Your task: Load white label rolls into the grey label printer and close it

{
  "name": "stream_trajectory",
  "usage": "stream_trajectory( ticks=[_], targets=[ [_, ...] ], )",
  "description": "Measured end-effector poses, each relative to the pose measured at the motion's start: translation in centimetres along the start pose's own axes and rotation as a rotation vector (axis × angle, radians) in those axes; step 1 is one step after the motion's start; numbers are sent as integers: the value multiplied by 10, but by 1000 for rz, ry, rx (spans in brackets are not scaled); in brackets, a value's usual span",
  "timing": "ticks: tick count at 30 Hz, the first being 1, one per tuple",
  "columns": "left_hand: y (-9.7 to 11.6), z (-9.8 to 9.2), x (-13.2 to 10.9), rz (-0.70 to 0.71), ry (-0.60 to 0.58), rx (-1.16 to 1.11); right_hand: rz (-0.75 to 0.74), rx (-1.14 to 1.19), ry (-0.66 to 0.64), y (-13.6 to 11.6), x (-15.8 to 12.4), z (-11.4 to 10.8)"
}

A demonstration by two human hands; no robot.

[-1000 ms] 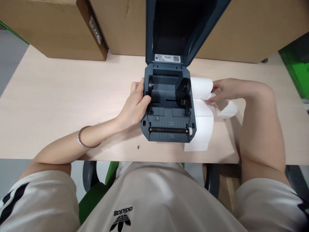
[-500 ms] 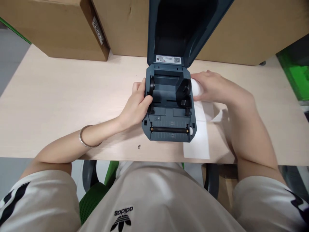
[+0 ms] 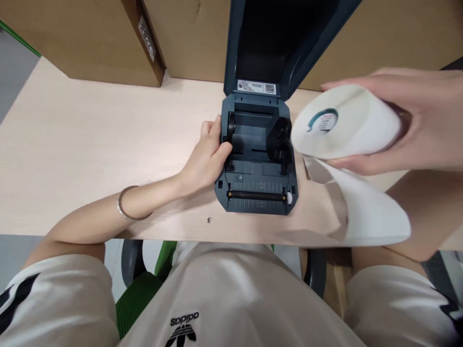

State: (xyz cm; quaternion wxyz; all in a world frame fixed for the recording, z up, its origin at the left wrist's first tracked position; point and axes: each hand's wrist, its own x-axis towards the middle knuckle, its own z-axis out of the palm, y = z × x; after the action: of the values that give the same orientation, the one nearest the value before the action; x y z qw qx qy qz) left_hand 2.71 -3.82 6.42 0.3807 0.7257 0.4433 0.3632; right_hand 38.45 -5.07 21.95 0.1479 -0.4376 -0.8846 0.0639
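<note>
Your right hand (image 3: 428, 120) is clamped on the white paper label roll (image 3: 347, 123), tail (image 3: 369, 212) dangling under your fingers; left hand (image 3: 204, 161) grips the open dark-blue plastic printer (image 3: 258, 193) by its side; watch that tail.

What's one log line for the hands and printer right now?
left hand: grips printer side | right hand: holds paper roll above table | lid: open

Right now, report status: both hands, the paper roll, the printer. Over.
Left hand grips printer left side, lid up. Right hand shut on paper roll, held right of printer. Loose paper tail hangs below roll.
</note>
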Motion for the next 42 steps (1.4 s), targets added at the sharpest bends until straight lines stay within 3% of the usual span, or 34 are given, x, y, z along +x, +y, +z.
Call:
stream_trajectory(
  ticks=[4,8,16,21,26,29,34,39,42],
  targets=[
    [-4,-1,1,1,10,9,-170,17,62,-41,31,30],
    [-7,0,0,-8,-1,22,-40,-98,-113,-63,62,56],
    [-5,0,-1,-45,9,22,118,-271,-406,-75,92,62],
    [-5,1,0,-62,2,29,138,-289,-405,-60,108,92],
    [-2,0,-1,-32,0,17,-30,-205,-207,-60,67,99],
    [-2,-1,-1,-14,7,0,-118,-159,-84,-86,20,95],
    [-2,0,-1,-23,9,19,-202,-99,-73,-126,-41,110],
    [-3,3,-2,-58,50,-23,-228,-121,-110,-130,-52,136],
    [-4,5,-4,-74,62,-54,-216,-73,-82,-124,-50,129]
  ],
)
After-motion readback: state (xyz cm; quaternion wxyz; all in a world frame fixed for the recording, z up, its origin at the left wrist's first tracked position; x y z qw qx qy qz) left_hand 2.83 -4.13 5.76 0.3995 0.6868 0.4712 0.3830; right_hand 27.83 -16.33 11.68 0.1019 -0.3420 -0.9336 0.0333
